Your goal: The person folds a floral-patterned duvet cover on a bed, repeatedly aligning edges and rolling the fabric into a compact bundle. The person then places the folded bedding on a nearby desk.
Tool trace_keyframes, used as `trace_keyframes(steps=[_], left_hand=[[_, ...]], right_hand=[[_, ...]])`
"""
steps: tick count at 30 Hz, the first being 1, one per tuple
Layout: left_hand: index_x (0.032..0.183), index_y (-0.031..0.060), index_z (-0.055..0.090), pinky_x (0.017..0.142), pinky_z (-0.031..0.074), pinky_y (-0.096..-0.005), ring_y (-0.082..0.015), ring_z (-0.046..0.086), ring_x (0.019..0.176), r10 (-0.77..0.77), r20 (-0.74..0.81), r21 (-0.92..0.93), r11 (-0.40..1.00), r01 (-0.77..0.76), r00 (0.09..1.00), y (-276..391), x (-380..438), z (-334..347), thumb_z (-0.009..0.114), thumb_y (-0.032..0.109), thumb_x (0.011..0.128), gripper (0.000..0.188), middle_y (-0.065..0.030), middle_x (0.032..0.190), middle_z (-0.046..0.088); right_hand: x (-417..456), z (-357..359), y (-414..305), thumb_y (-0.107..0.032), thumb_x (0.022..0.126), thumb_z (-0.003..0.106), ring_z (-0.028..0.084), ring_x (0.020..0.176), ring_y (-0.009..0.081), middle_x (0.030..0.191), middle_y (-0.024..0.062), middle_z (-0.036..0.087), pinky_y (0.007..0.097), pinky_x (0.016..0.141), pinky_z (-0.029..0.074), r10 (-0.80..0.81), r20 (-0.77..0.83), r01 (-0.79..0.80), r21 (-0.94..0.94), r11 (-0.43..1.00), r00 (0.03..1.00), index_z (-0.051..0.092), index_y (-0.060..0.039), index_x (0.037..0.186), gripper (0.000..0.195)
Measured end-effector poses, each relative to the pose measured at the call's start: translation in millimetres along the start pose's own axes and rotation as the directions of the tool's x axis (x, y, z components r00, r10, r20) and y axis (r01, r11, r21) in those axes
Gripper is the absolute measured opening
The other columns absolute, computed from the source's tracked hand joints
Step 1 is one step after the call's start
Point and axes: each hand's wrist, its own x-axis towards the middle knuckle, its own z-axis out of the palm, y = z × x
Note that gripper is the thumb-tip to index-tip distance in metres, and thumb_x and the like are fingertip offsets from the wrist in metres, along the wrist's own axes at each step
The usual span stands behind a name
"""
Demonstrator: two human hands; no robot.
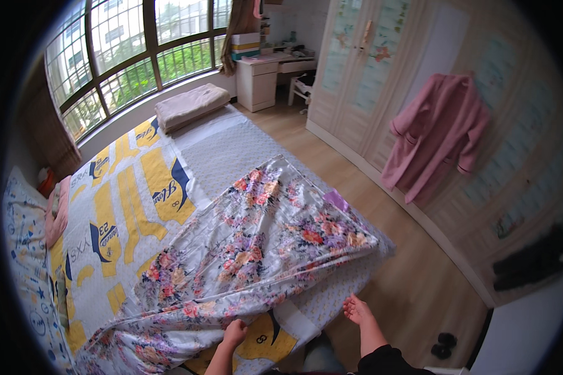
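A floral duvet cover (244,253) with red, purple and peach blossoms lies rumpled across the near part of the bed. Its near side is folded and bunched towards the lower left. My left hand (236,332), its fingers curled, is at the near edge of this cover; whether it pinches the fabric is hidden. Over the bed's near right edge is my right hand (355,309), holding nothing, with its fingers loosely bent and apart. Beneath the cover is a pale patterned bed sheet (225,145), partly overlaid by a yellow and white printed cloth (126,206).
A folded beige quilt (192,105) rests at the bed's far end, below a barred window (122,56). On the left is a blue-printed pillow (26,262). A pink robe (438,136) hangs on the wardrobe (352,79); dark slippers (444,345) lie on the wood floor.
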Motion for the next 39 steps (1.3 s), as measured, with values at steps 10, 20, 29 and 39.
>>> trace_keyframes(steps=[10, 20, 29, 39], left_hand=[[0.107, 0.0071, 0.038, 0.067, 0.043, -0.0414, -0.0341, 0.052, 0.083, -0.080, -0.262, 0.197, 0.971, 0.134, 0.962, 97, 77, 35, 0.046, 0.006, 0.067, 0.041, -0.0171, 0.119, 0.033], [0.113, 0.0113, 0.034, 0.064, 0.044, -0.0388, -0.0305, 0.055, 0.079, -0.205, -0.071, 0.389, 0.895, 0.216, 0.976, 111, 118, 24, 0.049, 0.009, 0.067, 0.049, -0.0153, 0.121, 0.032], [0.082, 0.0060, 0.057, 0.066, 0.044, -0.0336, -0.0253, 0.055, 0.078, -0.137, 0.178, 0.302, 0.950, 0.078, 0.974, 81, 127, -37, 0.051, 0.016, 0.069, 0.017, -0.0103, 0.083, 0.057], [0.080, 0.0024, 0.059, 0.052, 0.037, -0.0182, -0.0021, 0.045, 0.057, -0.223, -0.238, -0.529, 0.846, 0.066, 0.945, 69, 192, -202, 0.055, 0.007, 0.069, 0.012, 0.0058, 0.067, 0.053]], right_hand=[[143, 24, -129, -0.057, 0.051, 0.065, 0.020, 0.116, 0.0325, 0.129, 0.0207, 0.009, 0.0533, 0.086, 0.024, 0.206, -0.153, -0.200, 0.057, 0.978, 0.966, 0.005, -0.0114, 0.127, 0.107], [217, -24, -130, -0.036, 0.073, 0.053, 0.052, 0.072, 0.0181, 0.082, 0.0000, 0.056, 0.0325, 0.056, 0.042, 0.156, -0.058, -0.128, 0.332, 0.935, 0.986, 0.055, -0.0167, 0.084, 0.023], [188, 52, -202, -0.014, 0.071, 0.050, 0.053, 0.077, 0.0192, 0.084, 0.0052, 0.054, 0.0340, 0.068, 0.045, -0.189, 0.003, 0.182, 0.259, 0.949, 0.982, 0.050, -0.0065, 0.088, 0.019], [224, 340, -327, -0.013, 0.075, 0.048, 0.051, 0.063, 0.0136, 0.067, 0.0009, 0.051, 0.0295, 0.053, 0.044, -0.337, 0.430, 0.342, 0.070, 0.937, 0.838, 0.049, -0.0075, 0.072, 0.006]])
